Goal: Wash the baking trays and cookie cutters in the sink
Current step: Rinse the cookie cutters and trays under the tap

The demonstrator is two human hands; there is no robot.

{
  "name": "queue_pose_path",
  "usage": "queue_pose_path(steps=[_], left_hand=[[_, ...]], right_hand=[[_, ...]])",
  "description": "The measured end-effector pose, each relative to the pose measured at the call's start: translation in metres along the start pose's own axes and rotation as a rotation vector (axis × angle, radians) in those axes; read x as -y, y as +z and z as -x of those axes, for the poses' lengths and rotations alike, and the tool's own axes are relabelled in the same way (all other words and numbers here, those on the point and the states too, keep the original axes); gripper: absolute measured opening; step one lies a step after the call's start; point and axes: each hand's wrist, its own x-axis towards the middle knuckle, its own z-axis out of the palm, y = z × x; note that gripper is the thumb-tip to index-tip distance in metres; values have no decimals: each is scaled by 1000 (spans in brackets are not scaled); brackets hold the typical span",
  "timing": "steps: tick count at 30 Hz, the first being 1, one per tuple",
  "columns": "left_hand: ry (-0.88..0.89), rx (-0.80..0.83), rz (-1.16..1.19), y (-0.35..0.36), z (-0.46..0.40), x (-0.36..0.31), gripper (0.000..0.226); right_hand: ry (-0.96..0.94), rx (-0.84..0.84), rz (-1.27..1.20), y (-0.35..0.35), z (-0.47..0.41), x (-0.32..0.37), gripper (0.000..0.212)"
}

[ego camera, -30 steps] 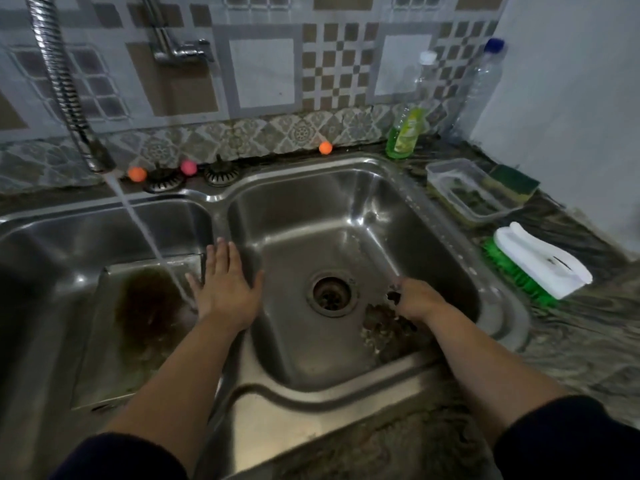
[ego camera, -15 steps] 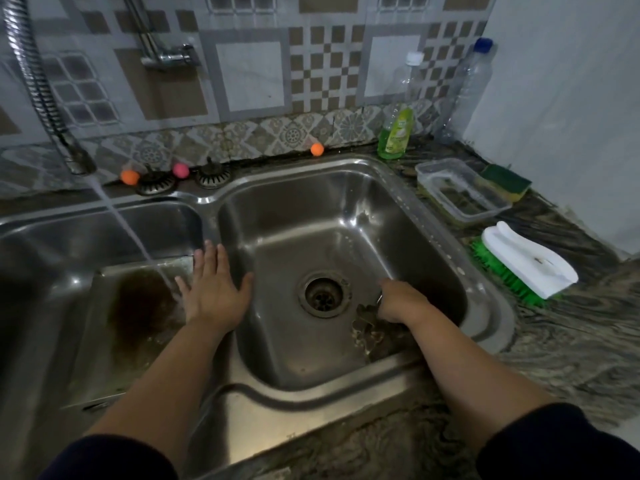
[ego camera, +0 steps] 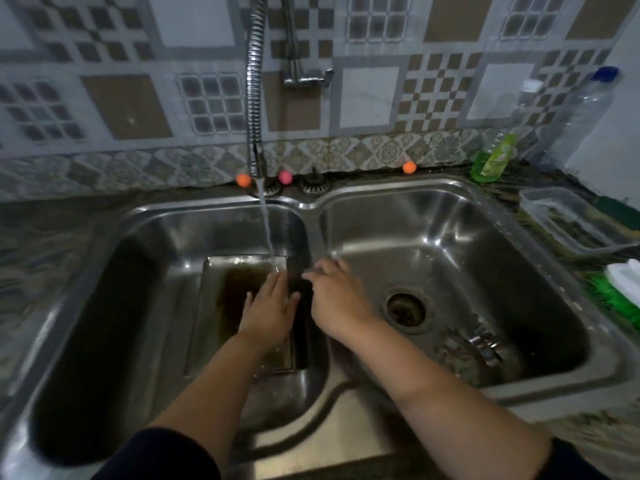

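A steel baking tray (ego camera: 213, 327) with a brown stain lies in the left basin of the double sink (ego camera: 349, 424). Water (ego camera: 268, 237) from the flexible tap (ego camera: 254, 98) falls on the tray's far right corner. My left hand (ego camera: 270, 311) rests flat on the tray, fingers apart. My right hand (ego camera: 337, 299) reaches over the divider, fingers bent at the tray's right rim; whether it grips the rim is hidden. Metal cookie cutters (ego camera: 483, 341) lie in the right basin, near the drain (ego camera: 405, 308).
On the right counter stand a green dish soap bottle (ego camera: 491, 161), a clear water bottle (ego camera: 585, 112), a clear plastic container (ego camera: 568, 223) and a white and green scrub brush (ego camera: 623, 285). Small orange and pink balls (ego camera: 243, 180) sit behind the sink.
My right hand left the cookie cutters in the right basin and moved left to the divider. My left hand slid further onto the tray. The view swung left.
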Motion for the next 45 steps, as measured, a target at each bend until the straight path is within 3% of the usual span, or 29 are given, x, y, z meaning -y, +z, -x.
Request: queue_pose_path(steps=[3,6,8,14,20,26,28,32,36,41,45], left_hand=[[-19,153,-184,-6,5,41,62],[-19,255,-345,-10,5,72,64],[-11,300,-426,-10,3,88,64],[23,388,-511,-3,-1,113,66],[15,404,-450,-2,-5,113,68],[-43,282,-526,-6,5,120,64],[-135,206,-460,-9,8,122,68],[-295,8,-115,-18,12,118,86],[-461,40,30,-28,14,122,75],[-447,-15,79,-36,18,113,60],[-371,-170,336,-44,25,105,53]], right_hand=[[5,139,-27,33,-13,35,45],[205,327,-14,67,-32,52,49],[363,359,-53,88,-43,51,49],[605,208,-106,122,-61,38,34],[572,139,27,123,-62,43,24],[566,112,87,120,-57,43,20],[555,117,97,121,-55,42,22],[547,147,59,124,-54,45,30],[553,241,52,125,-50,52,52],[514,340,124,125,-46,59,63],[592,323,-165,119,-51,65,58]])
